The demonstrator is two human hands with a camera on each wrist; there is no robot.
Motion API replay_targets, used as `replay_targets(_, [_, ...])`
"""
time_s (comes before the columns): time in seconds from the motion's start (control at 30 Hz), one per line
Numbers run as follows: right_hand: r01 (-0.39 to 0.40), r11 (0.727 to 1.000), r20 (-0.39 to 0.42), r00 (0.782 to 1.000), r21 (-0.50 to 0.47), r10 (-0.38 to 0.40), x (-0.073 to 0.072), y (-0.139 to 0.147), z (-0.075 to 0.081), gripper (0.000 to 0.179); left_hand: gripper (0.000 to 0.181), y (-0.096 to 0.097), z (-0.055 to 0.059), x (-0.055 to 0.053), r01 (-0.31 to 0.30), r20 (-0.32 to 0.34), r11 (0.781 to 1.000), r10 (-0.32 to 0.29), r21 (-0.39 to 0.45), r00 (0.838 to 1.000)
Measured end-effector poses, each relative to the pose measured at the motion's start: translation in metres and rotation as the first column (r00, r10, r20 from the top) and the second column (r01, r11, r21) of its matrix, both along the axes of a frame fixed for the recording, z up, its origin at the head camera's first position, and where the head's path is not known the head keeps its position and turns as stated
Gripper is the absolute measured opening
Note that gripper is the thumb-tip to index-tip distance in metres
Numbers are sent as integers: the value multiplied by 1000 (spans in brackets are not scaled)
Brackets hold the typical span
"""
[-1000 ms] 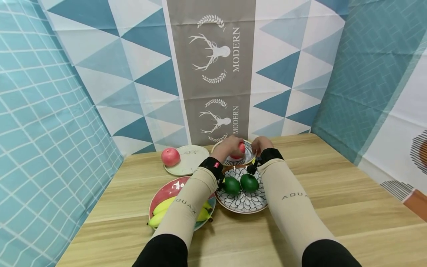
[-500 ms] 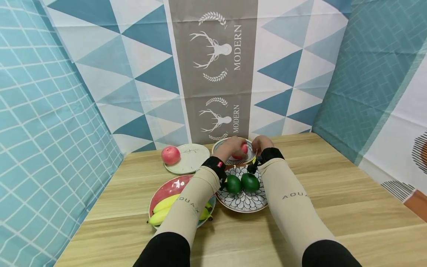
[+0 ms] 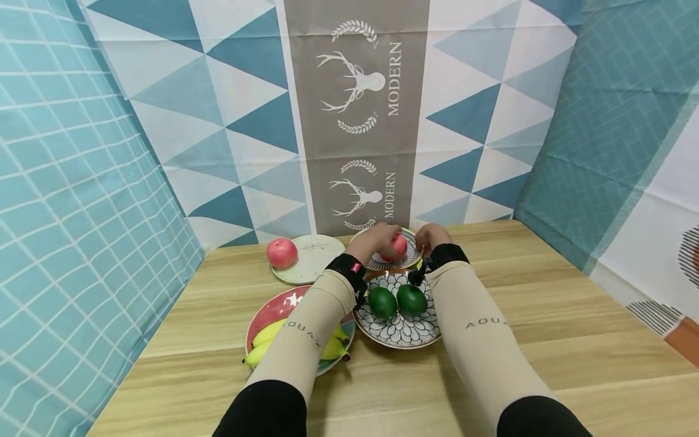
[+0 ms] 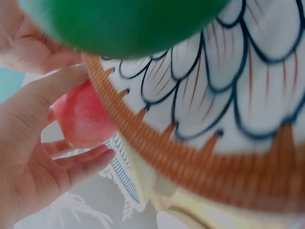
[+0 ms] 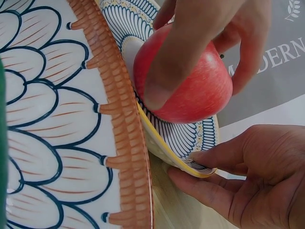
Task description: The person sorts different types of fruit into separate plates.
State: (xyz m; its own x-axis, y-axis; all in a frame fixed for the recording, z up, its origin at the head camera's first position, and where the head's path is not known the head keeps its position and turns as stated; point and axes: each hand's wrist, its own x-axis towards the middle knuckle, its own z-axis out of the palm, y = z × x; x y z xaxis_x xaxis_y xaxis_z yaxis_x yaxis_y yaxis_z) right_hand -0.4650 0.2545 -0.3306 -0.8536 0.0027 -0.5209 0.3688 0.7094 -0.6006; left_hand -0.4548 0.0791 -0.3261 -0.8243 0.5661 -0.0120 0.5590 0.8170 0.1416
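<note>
In the head view my left hand (image 3: 377,240) grips a red apple (image 3: 400,245) over the small patterned plate (image 3: 374,263) at the back. The right wrist view shows that hand's thumb and fingers around the apple (image 5: 205,90), low over the plate; whether the apple touches it I cannot tell. My right hand (image 5: 257,176) pinches the yellow rim of this plate (image 5: 178,138) between thumb and fingers. A larger petal-patterned plate (image 3: 401,335) stands just in front, carrying two green fruits (image 3: 412,300), possibly avocados or limes. My forearms pass on either side of it.
At the back left, another red apple (image 3: 282,253) sits on the left edge of a pale plate (image 3: 315,267). A red and teal bowl (image 3: 262,318) with bananas (image 3: 270,333) stands front left, partly under my left forearm. A printed cloth (image 3: 357,115) hangs behind the wooden table (image 3: 551,303).
</note>
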Motion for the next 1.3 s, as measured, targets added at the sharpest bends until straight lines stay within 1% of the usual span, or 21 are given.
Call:
replay_targets(0.1, [19, 1000, 1, 1000, -12, -19, 1, -1, 0, 27, 88, -6, 8, 1, -14, 16, 1000, 14, -4, 1000])
replay_targets(0.17, [18, 1000, 1, 1000, 1, -18, 1, -1, 0, 28, 88, -10, 11, 1, -24, 12, 1000, 24, -14, 1000])
replay_targets(0.27, [9, 1000, 8, 1000, 29, -10, 0, -1, 0, 30, 87, -19, 15, 0, -20, 4, 999, 20, -31, 1000])
replay_targets(0.37, [7, 999, 31, 999, 39, -8, -5, 0, -3, 29, 89, -28, 17, -5, -5, -11, 999, 5, -47, 1000])
replay_targets(0.43, [10, 999, 38, 999, 39, -11, -10, 0, -5, 28, 90, -35, 20, -6, -8, -14, 999, 7, -43, 1000])
replay_targets(0.5, [-4, 999, 42, 999, 32, 3, -16, 1, -7, 25, 90, -41, 24, -8, -12, -20, 999, 11, -46, 1000])
replay_targets(0.53, [-5, 1000, 43, 999, 26, 4, -17, 1, -7, 24, 89, -45, 27, -8, -13, -22, 999, 12, -47, 1000])
replay_targets(0.63, [-22, 999, 23, 1000, 25, 22, -13, 0, -6, 26, 84, -58, 36, -11, -20, -28, 998, 18, -52, 999])
replay_targets(0.7, [-10, 1000, 3, 1000, 26, 10, -7, -1, -3, 27, 78, -67, 42, -13, -29, -37, 998, 27, -59, 999])
replay_targets(0.8, [-13, 999, -29, 999, 34, 14, 2, -2, 0, 29, 75, -84, 48, -17, -51, -51, 998, 49, -39, 998])
replay_targets(0.87, [-21, 999, -42, 999, 46, 23, 5, -2, 0, 29, 75, -95, 51, -20, -63, -62, 998, 61, -23, 996])
replay_targets(0.93, [-29, 998, -48, 998, 61, 32, 5, -2, 0, 29, 76, -105, 53, -24, -80, -72, 997, 79, -3, 994])
replay_targets(1.03, [-29, 997, -42, 999, 72, 32, -1, 0, -3, 27, 76, -121, 52, -30, -109, -89, 994, 110, 14, 990])
replay_targets(1.17, [-23, 997, -28, 999, 74, 25, -8, 2, -5, 25, 76, -138, 49, -39, -152, -116, 988, 155, 34, 981])
replay_targets(1.3, [-21, 997, -17, 1000, 75, 23, -10, 1, -5, 24, 74, -153, 45, -44, -208, -132, 977, 211, 41, 968])
